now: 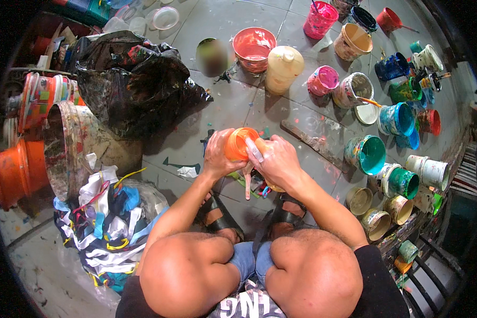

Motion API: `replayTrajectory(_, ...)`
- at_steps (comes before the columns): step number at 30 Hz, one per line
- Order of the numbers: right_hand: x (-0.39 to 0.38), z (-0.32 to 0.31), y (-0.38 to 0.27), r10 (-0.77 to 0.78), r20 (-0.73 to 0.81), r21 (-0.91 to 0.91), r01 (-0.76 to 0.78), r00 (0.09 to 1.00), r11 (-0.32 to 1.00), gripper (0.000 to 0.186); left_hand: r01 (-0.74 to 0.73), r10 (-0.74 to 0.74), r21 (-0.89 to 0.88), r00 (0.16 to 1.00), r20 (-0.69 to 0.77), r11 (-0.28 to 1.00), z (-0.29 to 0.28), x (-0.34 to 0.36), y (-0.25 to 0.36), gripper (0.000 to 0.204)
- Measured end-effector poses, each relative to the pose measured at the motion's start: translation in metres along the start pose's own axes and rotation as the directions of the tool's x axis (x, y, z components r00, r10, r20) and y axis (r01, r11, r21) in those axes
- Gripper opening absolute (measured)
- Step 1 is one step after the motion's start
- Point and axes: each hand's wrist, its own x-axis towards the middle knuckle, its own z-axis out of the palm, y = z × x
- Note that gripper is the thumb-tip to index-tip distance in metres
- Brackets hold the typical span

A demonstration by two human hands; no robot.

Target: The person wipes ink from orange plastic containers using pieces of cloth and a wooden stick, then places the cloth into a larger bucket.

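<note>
While the left hand (217, 152) curls around the side of an orange plastic cup (240, 142), the right hand (281, 163) is clamped on a pale translucent piece (254, 150) at the cup's rim (whether that piece is a lid or a scraper, I cannot tell). In this single head view, the two hands sit close together, and the cup is between them, raised above the grey tiled floor (196, 21) in front of the person's bent knees (318, 273). A slim pinkish strip hangs just below the right hand's fingers. Beyond the hands stand a red paint bucket (254, 50) and a cream lidded jug (284, 69), side by side. To the right, a flat wooden strip (312, 140) lies near a teal paint bucket (371, 154). On the left, a black plastic bag (127, 79) slumps beyond a heap of fabric scraps (111, 230).
</note>
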Motion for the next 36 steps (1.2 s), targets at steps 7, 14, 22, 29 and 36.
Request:
replayTrajectory(7,0.005,-0.008,0.002,0.121,0.204,0.013,-0.126,0.972,0.992,0.031,-0.121,0.129,0.115,0.989,-0.072,0.986,-0.008,0.004,0.003,0.095)
replayTrajectory(14,0.0,-0.012,-0.005,0.212,0.236,0.147,-0.251,0.948,0.957,0.037,-0.146,0.166,0.167,0.979,-0.119,0.975,-0.004,0.007,-0.002,0.088)
replayTrajectory(22,-0.013,0.003,-0.006,0.148,0.314,0.247,-0.231,0.938,0.941,0.033,-0.122,0.147,0.134,0.969,-0.198,0.983,0.005,0.007,-0.002,0.086)
replayTrajectory(29,-0.006,-0.006,-0.013,0.126,0.326,0.325,-0.236,0.937,0.916,0.032,0.029,-0.048,-0.116,0.984,-0.172,0.993,0.013,0.001,0.003,0.088)
replayTrajectory(36,-0.012,0.002,-0.007,-0.073,0.178,0.201,0.037,0.981,0.979,0.03,0.078,-0.102,-0.191,0.988,-0.116,0.978,0.02,-0.006,-0.001,0.089)
